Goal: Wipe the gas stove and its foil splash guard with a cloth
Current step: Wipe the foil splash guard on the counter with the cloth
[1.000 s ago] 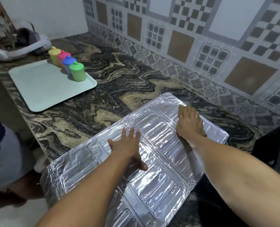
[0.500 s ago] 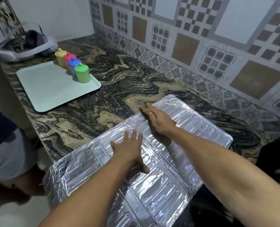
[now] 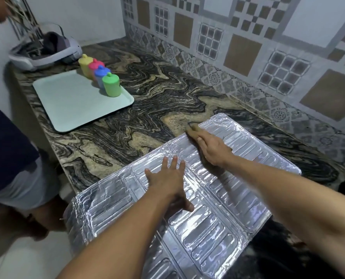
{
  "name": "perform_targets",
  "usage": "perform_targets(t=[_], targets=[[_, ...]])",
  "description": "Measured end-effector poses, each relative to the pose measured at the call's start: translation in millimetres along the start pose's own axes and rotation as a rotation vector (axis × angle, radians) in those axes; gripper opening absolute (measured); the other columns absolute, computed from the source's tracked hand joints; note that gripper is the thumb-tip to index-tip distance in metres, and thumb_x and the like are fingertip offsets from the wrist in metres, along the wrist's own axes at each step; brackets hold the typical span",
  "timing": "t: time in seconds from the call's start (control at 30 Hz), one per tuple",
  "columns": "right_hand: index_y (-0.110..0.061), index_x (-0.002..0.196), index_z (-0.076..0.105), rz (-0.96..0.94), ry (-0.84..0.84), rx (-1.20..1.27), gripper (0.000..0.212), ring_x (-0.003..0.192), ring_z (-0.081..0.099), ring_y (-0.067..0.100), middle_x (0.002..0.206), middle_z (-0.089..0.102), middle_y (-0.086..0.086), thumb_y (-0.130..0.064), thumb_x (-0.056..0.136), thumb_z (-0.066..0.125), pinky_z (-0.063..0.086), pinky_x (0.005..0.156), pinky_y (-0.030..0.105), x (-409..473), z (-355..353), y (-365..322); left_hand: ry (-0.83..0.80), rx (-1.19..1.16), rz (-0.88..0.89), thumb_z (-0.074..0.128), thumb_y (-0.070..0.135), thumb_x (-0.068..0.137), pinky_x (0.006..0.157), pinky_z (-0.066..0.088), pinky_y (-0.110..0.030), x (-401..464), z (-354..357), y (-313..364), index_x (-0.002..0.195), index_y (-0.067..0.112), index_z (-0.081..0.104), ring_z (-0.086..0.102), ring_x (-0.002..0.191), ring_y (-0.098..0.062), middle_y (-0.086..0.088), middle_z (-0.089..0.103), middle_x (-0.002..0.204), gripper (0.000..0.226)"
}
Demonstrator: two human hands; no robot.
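Marble-patterned surface (image 3: 157,101) carries our foil splash guard (image 3: 218,218), lying flat along its near edge. Beyond it to the left sits a pale green tray (image 3: 72,105) with four coloured cups (image 3: 111,85) in a row. Our left hand (image 3: 167,182) presses the foil with fingers straight and spread. Our right hand (image 3: 213,146) presses a brownish cloth (image 3: 192,130) at the guard's far edge, fingers extended flat over it.

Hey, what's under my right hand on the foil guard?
A brown cloth pokes out past the right hand's fingers, flat on the foil guard. The rest of the cloth is covered by the hand.
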State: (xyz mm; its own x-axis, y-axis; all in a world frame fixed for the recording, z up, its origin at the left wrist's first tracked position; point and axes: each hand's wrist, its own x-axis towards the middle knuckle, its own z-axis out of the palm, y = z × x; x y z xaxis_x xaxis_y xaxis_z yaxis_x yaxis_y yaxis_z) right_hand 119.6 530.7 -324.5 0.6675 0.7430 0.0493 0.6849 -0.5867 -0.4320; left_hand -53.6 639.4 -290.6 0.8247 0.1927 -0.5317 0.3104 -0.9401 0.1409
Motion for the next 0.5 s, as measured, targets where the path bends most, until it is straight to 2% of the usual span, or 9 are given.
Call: perform_targets(t=[0.07, 0.1, 0.2, 0.3, 0.4, 0.5], targets=[[-0.026, 0.149, 0.033, -0.198, -0.107, -0.115, 0.059, 0.147, 0.019, 0.021, 0.161, 0.018, -0.003, -0.046, 0.097, 0.014, 0.017, 0.120, 0.044, -15, 15, -16, -0.009, -0.016, -0.004, 0.079, 0.067, 0.055, 0.108, 0.005, -0.074, 0, 1, -1, 0.153, 0.029, -0.014, -0.021, 0.147, -0.026, 0.005, -0.024, 0.159, 0.140], [-0.024, 0.150, 0.031, -0.237, -0.143, -0.157, 0.064, 0.148, 0.015, 0.020, 0.161, 0.016, -0.002, -0.048, 0.095, 0.011, 0.014, 0.120, 0.044, -20, 17, -19, -0.014, -0.021, -0.005, 0.079, 0.067, 0.055, 0.108, 0.004, -0.074, -1, 1, -2, 0.153, 0.029, -0.014, -0.021, 0.147, -0.026, 0.005, -0.024, 0.159, 0.140], [-0.019, 0.151, 0.029, -0.234, -0.139, -0.225, 0.063, 0.148, 0.016, 0.020, 0.162, 0.013, -0.002, -0.044, 0.096, 0.012, 0.013, 0.120, 0.043, -10, 12, -7, -0.018, -0.016, -0.002, 0.079, 0.068, 0.055, 0.108, 0.004, -0.074, -1, 0, -3, 0.152, 0.030, -0.016, -0.022, 0.147, -0.026, 0.005, -0.026, 0.158, 0.141], [-0.020, 0.152, 0.026, -0.092, -0.065, -0.247, 0.061, 0.147, 0.019, 0.021, 0.162, 0.011, -0.004, -0.045, 0.098, 0.011, 0.018, 0.119, 0.046, 8, 6, 8, -0.031, -0.004, -0.004, 0.078, 0.069, 0.055, 0.108, 0.004, -0.074, -1, -1, -4, 0.152, 0.029, -0.016, -0.023, 0.146, -0.026, 0.005, -0.028, 0.158, 0.141], [-0.018, 0.153, 0.024, 0.079, -0.030, -0.222, 0.052, 0.147, 0.016, 0.022, 0.163, 0.007, -0.004, -0.034, 0.103, 0.022, 0.013, 0.119, 0.043, 22, 0, 22, -0.037, -0.006, -0.006, 0.077, 0.070, 0.055, 0.108, 0.004, -0.074, -1, 2, -4, 0.152, 0.030, -0.017, -0.023, 0.146, -0.026, 0.006, -0.028, 0.158, 0.141], [-0.018, 0.153, 0.021, 0.252, 0.067, -0.212, 0.051, 0.147, 0.014, 0.023, 0.163, 0.005, -0.001, -0.030, 0.103, 0.024, 0.013, 0.118, 0.043, 21, -10, 32, -0.020, -0.019, -0.007, 0.077, 0.070, 0.055, 0.109, 0.004, -0.073, 1, 4, -3, 0.152, 0.031, -0.017, -0.022, 0.146, -0.026, 0.006, -0.027, 0.158, 0.140]])
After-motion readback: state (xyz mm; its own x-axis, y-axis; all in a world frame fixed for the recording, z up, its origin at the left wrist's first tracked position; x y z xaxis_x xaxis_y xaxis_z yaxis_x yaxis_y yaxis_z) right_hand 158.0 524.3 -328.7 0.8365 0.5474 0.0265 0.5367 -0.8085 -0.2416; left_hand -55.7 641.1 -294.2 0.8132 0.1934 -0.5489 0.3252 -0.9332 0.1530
